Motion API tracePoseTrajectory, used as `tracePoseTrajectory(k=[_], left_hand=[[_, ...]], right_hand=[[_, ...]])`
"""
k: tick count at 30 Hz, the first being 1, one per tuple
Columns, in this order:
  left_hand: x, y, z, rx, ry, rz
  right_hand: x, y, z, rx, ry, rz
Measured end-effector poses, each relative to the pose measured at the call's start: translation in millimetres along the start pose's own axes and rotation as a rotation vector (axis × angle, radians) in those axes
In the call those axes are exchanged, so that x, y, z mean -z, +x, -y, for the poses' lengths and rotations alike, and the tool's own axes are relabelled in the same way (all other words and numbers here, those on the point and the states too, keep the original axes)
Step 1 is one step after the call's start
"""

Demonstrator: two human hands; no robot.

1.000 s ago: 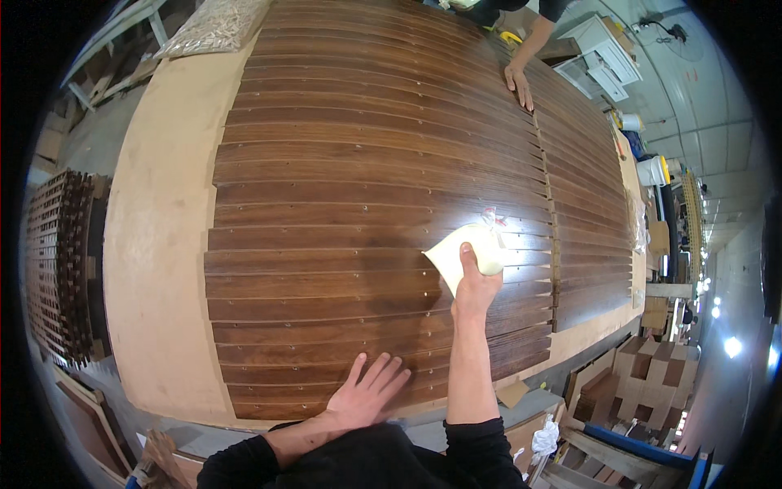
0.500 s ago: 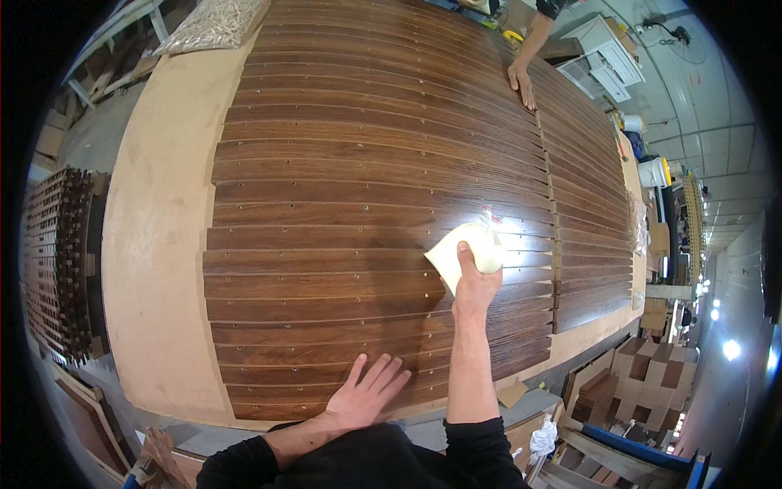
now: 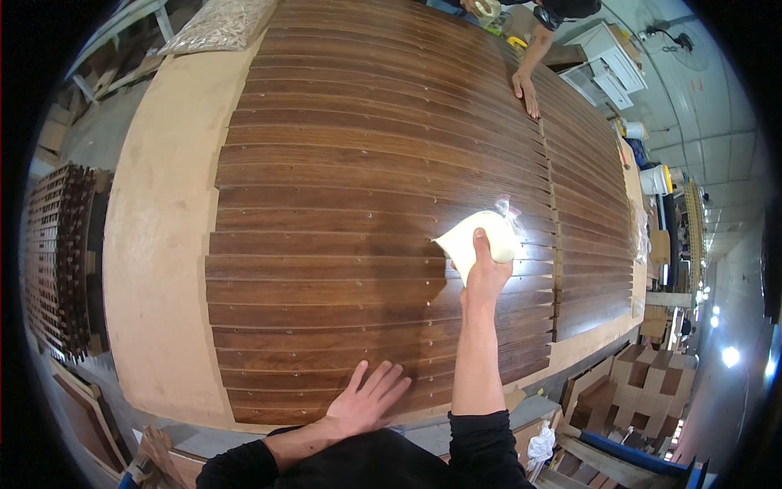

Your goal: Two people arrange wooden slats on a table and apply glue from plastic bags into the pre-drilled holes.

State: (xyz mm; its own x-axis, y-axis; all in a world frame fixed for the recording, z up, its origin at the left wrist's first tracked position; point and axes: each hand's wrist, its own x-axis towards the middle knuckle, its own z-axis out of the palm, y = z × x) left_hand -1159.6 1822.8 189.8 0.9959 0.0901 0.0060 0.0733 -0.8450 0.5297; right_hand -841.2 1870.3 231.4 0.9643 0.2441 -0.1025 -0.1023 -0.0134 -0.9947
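My right hand point(image 3: 487, 275) is closed around a plastic bag of pale yellow glue point(image 3: 476, 238), thumb on top. The bag is knotted at its far right end. Its pointed corner faces left, over or just above the rows of dark brown wooden slats point(image 3: 326, 244). Small holes or pale dots run along the slats; which they are is hard to tell in places. My left hand point(image 3: 368, 399) lies flat with fingers spread on the nearest slats, holding nothing.
Across the table, another person's hand point(image 3: 526, 94) rests on the slats, and their other hand holds a pale bag point(image 3: 487, 10). A bag of wooden dowels point(image 3: 220, 28) lies at the far left on the light board point(image 3: 163, 204). Stacked slats point(image 3: 61, 261) stand left; cartons point(image 3: 643, 379) right.
My right hand has shifted slightly right and away with the glue bag. My left hand stays put. More of the other person, with a pale bag, has come into view.
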Motion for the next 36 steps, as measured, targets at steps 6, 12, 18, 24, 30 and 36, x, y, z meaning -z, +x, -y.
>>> tracePoseTrajectory(k=[6, 12, 18, 24, 30, 36], left_hand=[[2, 0, 0, 0.011, -0.009, 0.021], [1, 0, 0, 0.005, 0.011, 0.043], [-1, 0, -1, 0.025, -0.067, 0.007], [1, 0, 1, 0.009, -0.053, 0.038], [0, 0, 1, 0.001, -0.027, 0.039], [-5, -3, 1, -0.003, 0.011, 0.050]], right_hand=[[-3, 3, -6, -0.001, -0.017, 0.010], [-3, 4, -8, -0.013, -0.049, 0.000], [-4, 4, -12, 0.011, -0.050, 0.012], [3, 7, -6, -0.034, -0.079, -0.026], [-11, 29, 7, -0.003, 0.030, -0.007], [-24, 34, 7, -0.003, 0.010, 0.009]])
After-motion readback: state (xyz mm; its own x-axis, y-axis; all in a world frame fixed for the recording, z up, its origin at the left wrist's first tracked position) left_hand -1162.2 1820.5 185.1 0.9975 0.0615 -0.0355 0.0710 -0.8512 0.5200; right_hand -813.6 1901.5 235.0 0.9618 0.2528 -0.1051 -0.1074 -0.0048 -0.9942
